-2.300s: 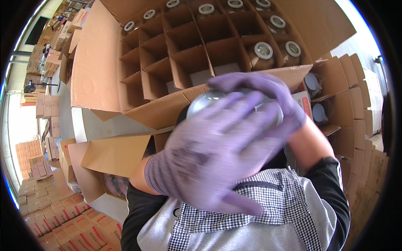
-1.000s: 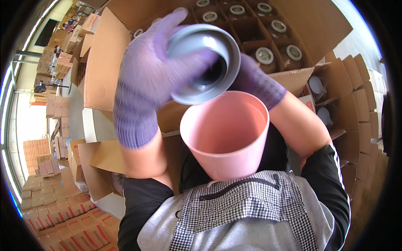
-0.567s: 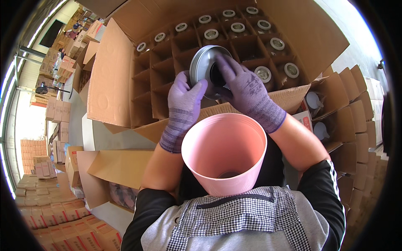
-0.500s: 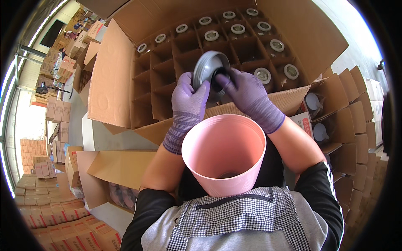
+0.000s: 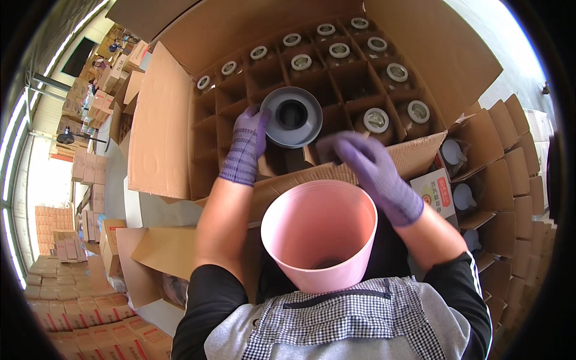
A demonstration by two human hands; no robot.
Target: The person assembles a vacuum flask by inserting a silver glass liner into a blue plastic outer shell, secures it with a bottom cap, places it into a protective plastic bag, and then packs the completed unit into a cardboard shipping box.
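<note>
My left hand (image 5: 251,133), in a purple knitted glove, grips the rim of a grey round dish-shaped part (image 5: 309,128). A black ring (image 5: 291,114) sits in its middle. The part is held over the near side of a divided carton (image 5: 282,172), its round face turned up. My right hand (image 5: 378,174), gloved alike, is apart from the part, near the carton's front edge. Its fingers are stretched leftward, partly smeared by motion, and nothing shows in them. Between my forearms a pink bucket (image 5: 278,234) stands close to my body, something dark at its bottom.
Several glass-mouthed containers with pale rims (image 5: 376,120) stand in the carton's compartments, at the back and right. Open cartons with pale blue round-topped things (image 5: 464,197) line the right. Another open carton (image 5: 171,249) sits at the lower left. Stacked boxes (image 5: 90,300) fill the far left.
The grey part has turned from tilted to facing up, the black ring showing in its middle. My right hand has left it and moved right and nearer. The bucket has shifted slightly nearer.
</note>
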